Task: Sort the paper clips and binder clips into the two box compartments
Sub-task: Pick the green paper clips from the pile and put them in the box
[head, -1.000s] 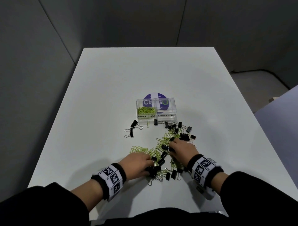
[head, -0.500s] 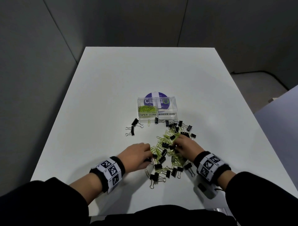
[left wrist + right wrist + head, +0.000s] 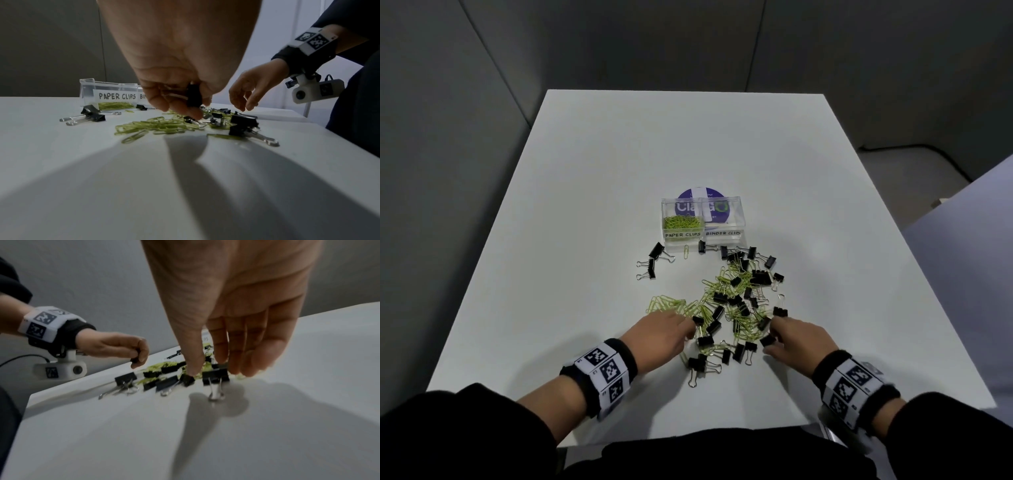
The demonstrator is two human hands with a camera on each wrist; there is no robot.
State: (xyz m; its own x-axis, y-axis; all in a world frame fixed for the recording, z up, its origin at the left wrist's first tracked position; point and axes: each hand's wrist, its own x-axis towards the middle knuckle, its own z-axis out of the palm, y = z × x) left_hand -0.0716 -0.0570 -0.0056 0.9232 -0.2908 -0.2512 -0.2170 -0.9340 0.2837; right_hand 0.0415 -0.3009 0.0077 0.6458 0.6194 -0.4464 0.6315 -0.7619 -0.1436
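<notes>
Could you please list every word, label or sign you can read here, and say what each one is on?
"PAPER CLIPS": handwritten label on the box's left compartment.
"BINDER CLIPS": handwritten label on the right compartment.
"Cla" and "GO": purple round sticker behind the box; its middle letters are hidden and its small print is unreadable.
Wristband squares: patterns only, no words.

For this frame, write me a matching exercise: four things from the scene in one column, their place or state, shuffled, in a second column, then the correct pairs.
Things
1. left hand
2. right hand
3. PAPER CLIPS compartment
4. BINDER CLIPS compartment

States
A. holds green paper clips
B. no clips visible inside
C. grips a black binder clip
D. fingers extended down over the mixed pile, gripping nothing

Pairs: 1-C, 2-D, 3-A, 4-B
</notes>
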